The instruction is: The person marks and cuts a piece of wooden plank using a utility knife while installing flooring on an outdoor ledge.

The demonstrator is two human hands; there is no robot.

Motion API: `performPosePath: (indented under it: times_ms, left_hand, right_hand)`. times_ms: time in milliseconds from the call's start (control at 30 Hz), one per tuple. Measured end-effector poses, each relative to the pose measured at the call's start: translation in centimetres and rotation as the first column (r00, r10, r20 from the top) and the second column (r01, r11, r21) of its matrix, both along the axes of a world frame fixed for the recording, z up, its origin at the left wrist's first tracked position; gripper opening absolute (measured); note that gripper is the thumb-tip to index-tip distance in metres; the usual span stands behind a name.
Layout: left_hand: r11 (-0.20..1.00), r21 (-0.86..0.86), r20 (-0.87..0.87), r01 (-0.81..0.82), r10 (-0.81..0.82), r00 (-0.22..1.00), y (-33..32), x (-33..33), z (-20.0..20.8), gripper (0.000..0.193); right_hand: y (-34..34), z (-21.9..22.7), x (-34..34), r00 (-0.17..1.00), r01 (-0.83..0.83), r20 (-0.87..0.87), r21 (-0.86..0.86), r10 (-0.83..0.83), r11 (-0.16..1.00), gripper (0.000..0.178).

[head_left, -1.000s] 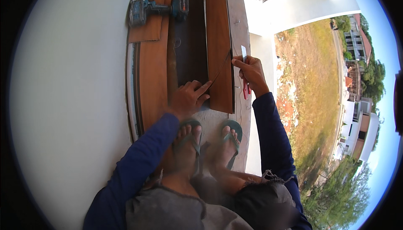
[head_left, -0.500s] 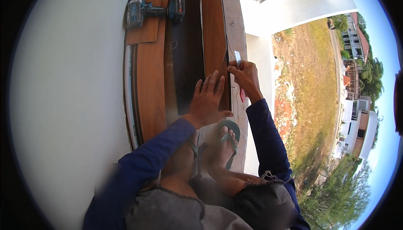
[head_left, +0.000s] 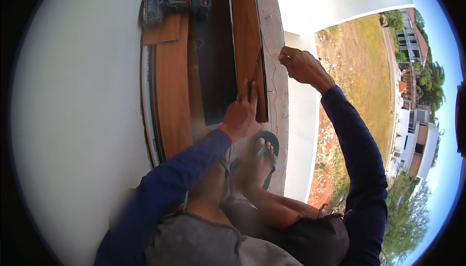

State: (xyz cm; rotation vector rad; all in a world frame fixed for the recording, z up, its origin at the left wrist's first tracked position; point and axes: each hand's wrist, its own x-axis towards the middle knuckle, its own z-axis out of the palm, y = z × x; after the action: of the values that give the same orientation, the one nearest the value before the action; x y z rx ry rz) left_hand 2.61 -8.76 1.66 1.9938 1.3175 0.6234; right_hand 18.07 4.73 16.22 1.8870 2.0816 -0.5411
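Note:
A brown wood-look plank [head_left: 245, 28] lies lengthwise in front of me, with a narrow dark-edged piece [head_left: 262, 98] along the right side of its near end. My left hand [head_left: 240, 115] rests on that near end, two fingers stretched forward on its surface, the others partly hidden. Off to the right, clear of the plank, my right hand [head_left: 303, 67] is closed. A small pale, blurred piece [head_left: 275, 57] sticks out from its fingertips; the rest of what it holds is hidden inside the fist.
A blue-and-black cordless drill [head_left: 165, 8] lies on brown planks [head_left: 171, 96] at the left, beside a white wall [head_left: 82, 110]. A black sheet [head_left: 213, 57] lies between planks. Nails [head_left: 271, 91] and a thin cord stand along the concrete ledge [head_left: 277, 135]. My sandalled feet [head_left: 264, 157] are close by.
My right hand has lifted away from the plank's edge, up and to the right. The red part below it no longer shows. My left hand has drawn its spread fingers closer together on the plank.

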Motion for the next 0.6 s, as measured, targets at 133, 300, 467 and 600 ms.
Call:
performPosePath:
  times_ms: [133, 300, 467, 600]
  left_hand:
    - [1.0, -0.016, -0.008, 0.007, -0.007, 1.0, 0.1, -0.2, 0.0, 0.125]
    - [0.998, -0.058, 0.025, 0.026, -0.025, 0.999, 0.0, 0.0, 0.2, 0.125]
    - [0.998, -0.053, 0.045, 0.025, -0.023, 0.999, -0.1, -0.2, 0.0, 0.125]
    - [0.998, -0.048, 0.028, 0.029, -0.028, 0.999, 0.0, -0.1, -0.2, 0.127]
  right_hand:
    - [2.2, 0.5, -1.3, 0.975, -0.17, 0.144, -0.004, 0.169, 0.985, 0.028]
    - [2.1, -1.2, -1.4, 0.98, -0.133, 0.152, 0.024, 0.128, 0.991, 0.032]
    - [1.8, -0.9, -2.3, 0.973, -0.156, 0.179, 0.053, 0.144, 0.986, 0.025]
    - [1.9, -1.4, -2.3, 0.965, -0.204, 0.185, 0.098, 0.184, 0.974, 0.026]
